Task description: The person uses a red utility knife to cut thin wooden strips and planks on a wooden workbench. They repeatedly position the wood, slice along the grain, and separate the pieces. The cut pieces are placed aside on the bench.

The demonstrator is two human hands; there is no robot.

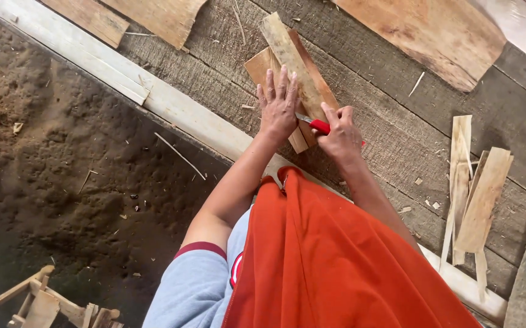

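The left hand (278, 104) lies flat, fingers spread and together with nothing gripped, pressing down on the stacked wooden slats (292, 67) that rest on the grey plank platform (390, 140); the right hand (340, 135) sits just beside the slats' near end, fingers clamped around a red-handled knife (319, 125) whose blade meets the wood under the left hand; a pale timber beam (172, 103) runs along the platform's edge beside the slats; a loose pile of thin strips (475, 194) lies well apart from the slats, farther along the platform; an orange cloth (330, 255) hangs near the slats' near end.
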